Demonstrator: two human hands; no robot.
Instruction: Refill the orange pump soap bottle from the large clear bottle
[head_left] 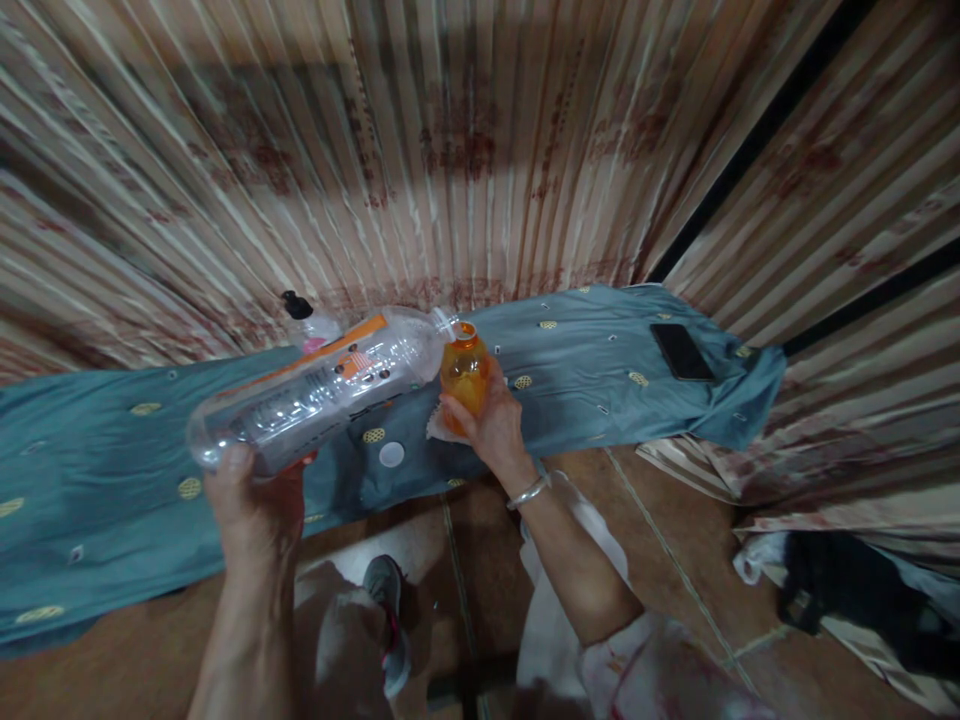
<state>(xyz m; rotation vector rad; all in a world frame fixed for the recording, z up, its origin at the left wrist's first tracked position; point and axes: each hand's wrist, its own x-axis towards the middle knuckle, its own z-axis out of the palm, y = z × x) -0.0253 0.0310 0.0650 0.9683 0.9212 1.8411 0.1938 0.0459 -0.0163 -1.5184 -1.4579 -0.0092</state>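
My left hand (255, 495) is closed around the lower end of a large clear plastic bottle (315, 395) with an orange-and-grey label. The bottle lies tilted, its neck toward the right at the mouth of a small orange bottle (466, 375). That orange bottle stands upright in my right hand (491, 420), whose fingers wrap round its side; its top is uncapped. I cannot make out whether liquid passes between the two necks. A round white cap (391, 455) lies on the cloth below the large bottle. Something pale and crinkled (444, 425) shows under the orange bottle.
A blue-green cloth (97, 450) with yellow motifs covers the long narrow surface. A pump bottle (309, 325) with a black top stands behind the large bottle. A black phone (681, 352) lies at the right. Striped curtains (465, 150) hang behind; dark fabric (855, 600) lies lower right.
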